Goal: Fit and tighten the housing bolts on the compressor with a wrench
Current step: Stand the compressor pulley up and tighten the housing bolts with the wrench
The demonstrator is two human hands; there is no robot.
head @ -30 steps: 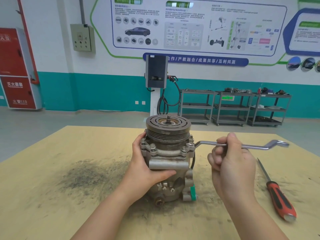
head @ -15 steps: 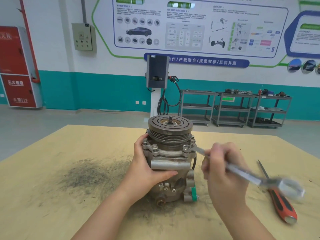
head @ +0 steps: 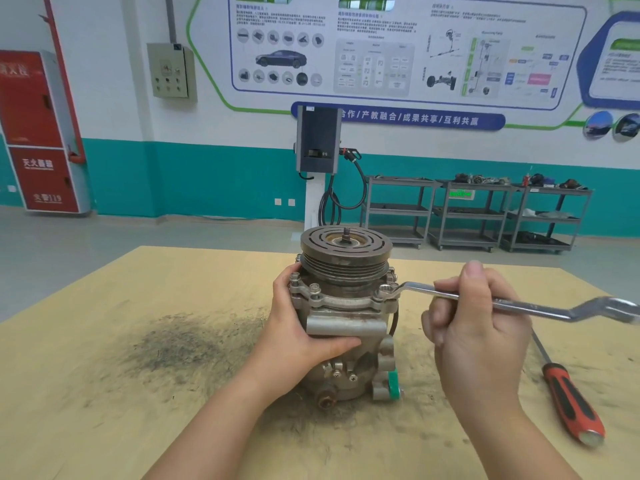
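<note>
Head view: right hand (head: 481, 337) grips wrench (head: 519, 304) over table's (head: 104, 375) right side.

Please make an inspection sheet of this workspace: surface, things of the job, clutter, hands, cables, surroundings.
Surface: wooden table, with a dark grime patch left of the work.
Job's things: compressor stands upright, pulley on top; ring end of the wrench sits on a housing bolt at its right.
Clutter: red-handled screwdriver lies at the right.
Hands: left hand grips the compressor body; right hand holds the wrench shaft.
Cables: thin black lead on the compressor's right side.
Surroundings: charging post, shelving carts, red cabinet.
</note>
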